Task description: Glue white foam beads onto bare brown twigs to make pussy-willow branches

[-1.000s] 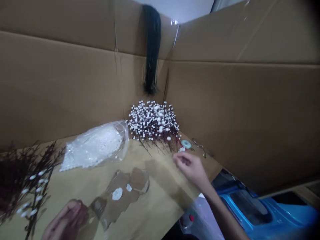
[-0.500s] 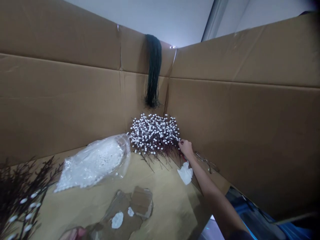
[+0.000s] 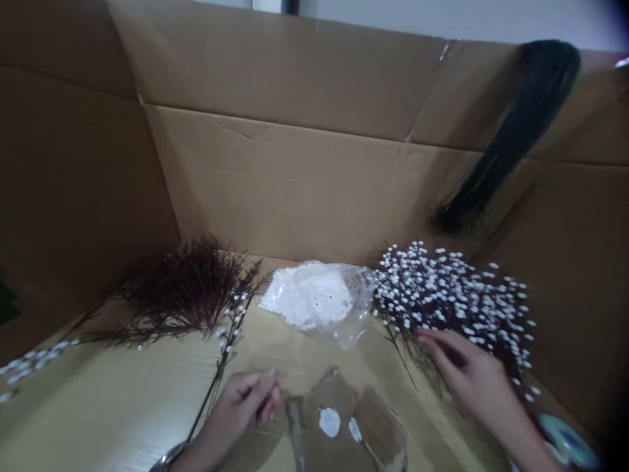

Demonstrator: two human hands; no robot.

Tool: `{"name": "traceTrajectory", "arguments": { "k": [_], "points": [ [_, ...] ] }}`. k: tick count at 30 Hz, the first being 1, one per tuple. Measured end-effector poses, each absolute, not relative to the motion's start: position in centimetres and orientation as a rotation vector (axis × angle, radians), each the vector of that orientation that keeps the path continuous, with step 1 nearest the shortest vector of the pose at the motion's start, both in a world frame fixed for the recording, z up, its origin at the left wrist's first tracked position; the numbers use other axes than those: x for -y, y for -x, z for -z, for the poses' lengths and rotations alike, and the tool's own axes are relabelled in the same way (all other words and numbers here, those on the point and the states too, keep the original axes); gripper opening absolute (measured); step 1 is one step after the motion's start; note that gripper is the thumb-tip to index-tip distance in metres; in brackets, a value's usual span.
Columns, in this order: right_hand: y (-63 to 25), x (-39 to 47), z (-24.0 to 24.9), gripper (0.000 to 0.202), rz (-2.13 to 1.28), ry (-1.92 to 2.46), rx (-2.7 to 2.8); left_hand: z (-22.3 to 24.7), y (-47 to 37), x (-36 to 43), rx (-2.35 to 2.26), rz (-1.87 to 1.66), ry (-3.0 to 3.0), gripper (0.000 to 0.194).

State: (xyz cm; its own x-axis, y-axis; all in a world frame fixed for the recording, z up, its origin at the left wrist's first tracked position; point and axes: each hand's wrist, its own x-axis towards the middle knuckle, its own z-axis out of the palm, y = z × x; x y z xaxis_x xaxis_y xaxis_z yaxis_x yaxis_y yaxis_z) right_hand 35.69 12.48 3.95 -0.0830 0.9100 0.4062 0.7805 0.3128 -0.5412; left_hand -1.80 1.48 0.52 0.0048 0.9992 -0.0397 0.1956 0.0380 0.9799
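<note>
My left hand [image 3: 248,401] hovers over the near middle of the work surface, its fingers curled with thumb and forefinger together. Whatever is in them, if anything, is too small to make out. A dark twig with white berry-like tips [image 3: 227,341] runs behind that wrist. My right hand [image 3: 464,373] is closed at the near edge of a bunch of white-tipped twigs [image 3: 442,288]; blur hides what its fingertips pinch. Between my hands lies a torn cardboard piece [image 3: 314,452] bearing a white paste blob [image 3: 329,422] and a smaller white smear [image 3: 354,429].
A clear plastic bag of white beads [image 3: 314,298] lies at the back. Bare dark twigs [image 3: 189,295] are heaped at left, with more white-tipped twigs [image 3: 42,360] beside them. Tall cardboard walls [image 3: 275,190] enclose the surface. A dark green strand bundle [image 3: 515,131] hangs at right.
The view has swung left. My right hand has come away from the right side of the white-tipped bunch to its near edge. My left hand has risen fully into view.
</note>
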Motion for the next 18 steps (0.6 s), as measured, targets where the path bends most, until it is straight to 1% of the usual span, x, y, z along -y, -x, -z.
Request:
{"name": "traceTrajectory", "arguments": {
  "k": [2, 3, 6, 8, 10, 12, 13, 14, 15, 17, 18],
  "points": [
    [-28.2, -11.4, -5.4, 0.027, -0.52, 1.28, 2.154, -2.2, 3.4, -2.3, -1.351, -1.207, -1.325, 0.049],
    [-24.4, -10.9, -5.8, 0.027, -0.634, 1.211, 2.239, -3.1, 4.3, -2.5, -1.354, -1.251, -1.334, 0.044],
    [-14.8, -10.4, -5.6, 0.026, -0.86, 0.949, 2.454, -5.3, 7.2, -2.4, -1.386, -1.475, -1.305, 0.05],
    [-10.2, -10.6, -4.7, 0.021, -0.908, 0.84, 2.535, -6.1, 9.3, -1.9, -1.437, -1.616, -1.221, 0.057],
    [-7.0, -10.8, -3.8, 0.021, -0.935, 0.766, 2.567, -6.4, 11.6, -1.2, -1.514, -1.715, -1.148, 0.065],
    [-4.9, -10.9, -3.3, 0.022, -0.963, 0.714, 2.577, -6.4, 14.4, -0.5, -1.615, -1.742, -1.105, 0.066],
    [-4.3, -11.0, -3.1, 0.022, -0.981, 0.694, 2.581, -6.4, 15.9, -0.2, -1.677, -1.704, -1.102, 0.061],
    [-3.7, -11.0, -3.0, 0.022, -1.002, 0.676, 2.585, -6.4, 17.4, 0.0, -1.72, -1.701, -1.093, 0.049],
    [-3.4, -11.0, -3.0, 0.022, -1.025, 0.662, 2.589, -6.3, 19.0, 0.2, -1.762, -1.69, -1.11, 0.041],
    [-3.1, -11.1, -2.8, 0.021, -1.07, 0.66, 2.592, -6.1, 21.8, 0.6, -1.897, -1.642, -1.122, 0.049],
    [-3.1, -11.1, -2.8, 0.021, -1.088, 0.671, 2.589, -5.9, 23.0, 0.6, -1.934, -1.625, -1.123, 0.049]
  ]
}}
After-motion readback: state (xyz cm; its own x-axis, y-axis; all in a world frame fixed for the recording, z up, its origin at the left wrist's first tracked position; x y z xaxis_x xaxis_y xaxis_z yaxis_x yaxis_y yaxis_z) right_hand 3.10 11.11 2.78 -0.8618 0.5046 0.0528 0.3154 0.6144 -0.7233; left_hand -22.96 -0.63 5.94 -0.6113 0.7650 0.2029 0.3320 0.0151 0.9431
